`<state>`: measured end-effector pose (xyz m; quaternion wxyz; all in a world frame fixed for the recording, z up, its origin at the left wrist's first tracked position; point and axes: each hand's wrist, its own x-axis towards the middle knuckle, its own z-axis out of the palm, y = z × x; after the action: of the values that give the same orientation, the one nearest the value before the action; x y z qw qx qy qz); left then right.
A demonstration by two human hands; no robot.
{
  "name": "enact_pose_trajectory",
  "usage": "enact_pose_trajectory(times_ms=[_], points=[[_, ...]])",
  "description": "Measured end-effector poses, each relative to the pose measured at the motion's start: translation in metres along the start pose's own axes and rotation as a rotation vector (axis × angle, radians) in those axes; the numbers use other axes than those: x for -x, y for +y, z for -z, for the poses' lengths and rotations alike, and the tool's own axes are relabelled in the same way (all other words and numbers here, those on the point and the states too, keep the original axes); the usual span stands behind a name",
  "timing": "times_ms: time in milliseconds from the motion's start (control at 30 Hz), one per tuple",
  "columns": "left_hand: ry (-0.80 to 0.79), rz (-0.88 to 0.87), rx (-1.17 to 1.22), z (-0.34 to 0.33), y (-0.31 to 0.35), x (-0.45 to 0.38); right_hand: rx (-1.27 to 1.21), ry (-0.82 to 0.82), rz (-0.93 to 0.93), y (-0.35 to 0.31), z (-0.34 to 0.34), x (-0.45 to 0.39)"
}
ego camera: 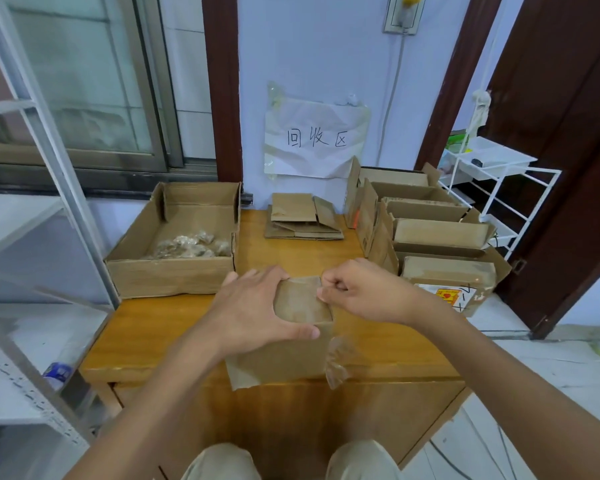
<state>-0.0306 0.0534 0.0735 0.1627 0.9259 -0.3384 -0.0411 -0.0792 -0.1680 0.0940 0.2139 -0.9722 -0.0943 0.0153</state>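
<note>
A small brown cardboard box (pixel 284 355) stands on the wooden table (pixel 160 337) near its front edge. My left hand (pixel 253 306) grips the box from the left, thumb across its near top edge and fingers over the far side. My right hand (pixel 357 292) has its fingers curled and pinches at the right edge of the box's top flap (pixel 302 303). A strip of clear packing tape (pixel 340 358) hangs loose and crumpled off the box's right side.
A large open carton (pixel 174 271) holding balled-up tape sits at the left. Flattened cardboard (pixel 302 220) is stacked at the back under a paper wall sign. Several upright boxes (pixel 437 233) crowd the right side. A white wire rack (pixel 499 188) stands beyond them.
</note>
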Motion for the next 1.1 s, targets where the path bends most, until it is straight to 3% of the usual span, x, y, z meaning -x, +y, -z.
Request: enact_pose_trajectory(times_ms=[100,200,267,400,500,567,700,967,1100], points=[[-0.005,0.026,0.017,0.002,0.001,0.000,-0.581,0.005,-0.093,0.007,-0.018,0.009],[0.013,0.021,-0.003,0.001,0.007,-0.005,-1.209,0.274,-0.246,0.005,-0.070,0.028],[0.019,0.016,-0.004,-0.002,0.007,-0.008,-1.417,0.443,-0.276,-0.001,-0.092,0.029],[0.008,-0.018,0.009,-0.005,-0.003,-0.002,-1.277,0.456,-0.314,-0.008,-0.089,0.024],[-0.011,-0.037,0.029,-0.003,-0.001,-0.006,-1.019,0.414,-0.371,-0.008,-0.072,0.027],[-0.012,-0.112,-0.076,0.001,0.001,-0.022,-0.884,0.402,-0.332,-0.007,-0.064,0.025],[-0.015,-0.303,-0.016,0.013,0.004,-0.056,-0.709,0.359,-0.187,-0.002,-0.057,0.021],[-0.003,-0.401,-0.297,0.030,0.011,-0.083,-0.119,0.399,-0.194,0.005,-0.027,0.008],[-0.028,-0.374,-0.360,0.034,0.018,-0.093,0.013,0.487,-0.272,0.001,-0.024,0.003]])
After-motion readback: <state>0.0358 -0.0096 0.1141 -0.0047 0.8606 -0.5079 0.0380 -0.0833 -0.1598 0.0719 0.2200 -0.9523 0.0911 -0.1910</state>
